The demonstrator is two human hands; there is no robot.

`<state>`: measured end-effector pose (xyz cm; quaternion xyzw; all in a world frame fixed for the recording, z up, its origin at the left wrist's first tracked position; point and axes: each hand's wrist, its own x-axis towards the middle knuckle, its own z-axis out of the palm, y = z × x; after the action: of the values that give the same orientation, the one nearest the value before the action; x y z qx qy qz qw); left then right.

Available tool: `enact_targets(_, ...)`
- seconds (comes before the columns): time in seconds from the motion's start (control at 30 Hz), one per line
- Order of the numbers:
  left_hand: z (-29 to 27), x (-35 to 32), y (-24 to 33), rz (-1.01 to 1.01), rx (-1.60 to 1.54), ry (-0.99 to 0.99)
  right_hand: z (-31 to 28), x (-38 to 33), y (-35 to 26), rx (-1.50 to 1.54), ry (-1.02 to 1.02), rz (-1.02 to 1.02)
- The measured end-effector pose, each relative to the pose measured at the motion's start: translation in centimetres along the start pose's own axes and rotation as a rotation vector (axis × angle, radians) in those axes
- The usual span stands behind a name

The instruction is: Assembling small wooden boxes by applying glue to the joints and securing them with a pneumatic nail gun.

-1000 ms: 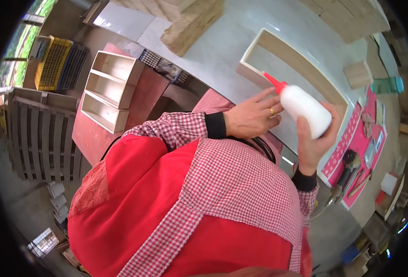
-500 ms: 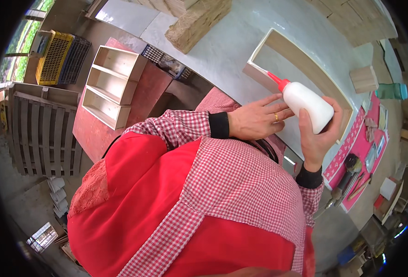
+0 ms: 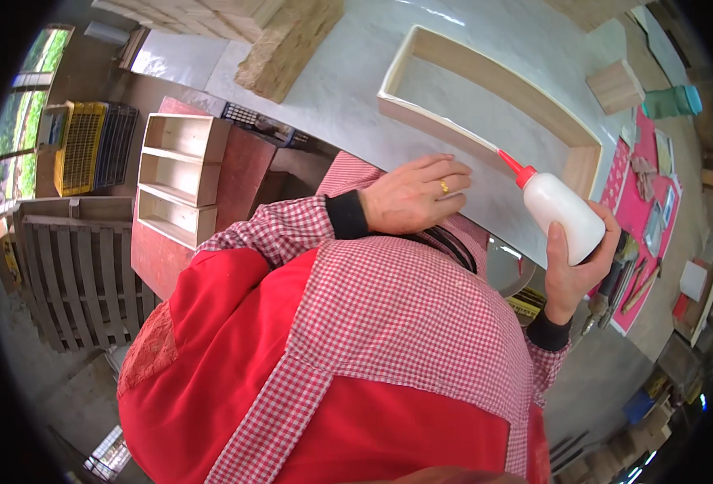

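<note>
A white squeeze bottle with a red nozzle, which looks like a glue bottle, is tilted in my right hand. My fingers wrap round its lower end. The nozzle tip meets the top edge of a shallow rectangular wooden frame, on the long side nearest me. A white line runs along that edge to the left of the tip. My left hand rests at the table's near edge, fingers stretched out and holding nothing, just short of the frame. A gold ring is on one finger.
The grey table carries a rough wood block at the far left. A small wooden block and a teal jar stand right. Tools lie on a pink cloth. Stacked wooden boxes occupy a red table at left.
My right hand has drawn the bottle tip rightward along the frame's near edge, from its left corner to about mid-side. The left hand has moved away from the bottle. The whole view has shifted.
</note>
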<state>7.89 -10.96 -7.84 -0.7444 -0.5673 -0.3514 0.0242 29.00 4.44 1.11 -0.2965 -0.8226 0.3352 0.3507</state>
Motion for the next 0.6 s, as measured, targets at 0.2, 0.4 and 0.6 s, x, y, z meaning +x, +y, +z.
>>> enact_targets(0.2,-0.2,-0.6,-0.2,-0.053,-0.046,-0.009,-3.8,-1.2,1.2,-0.117,0.083,0.054)
enact_targets(0.4,-0.4,-0.7,-0.4,-0.094,-0.046,-0.015,-6.7,-2.3,1.6,-0.178,0.183,0.153)
enact_targets(0.6,0.0,-0.8,-0.5,-0.107,-0.071,-0.005,-9.5,-3.1,2.1,-0.248,0.243,0.178)
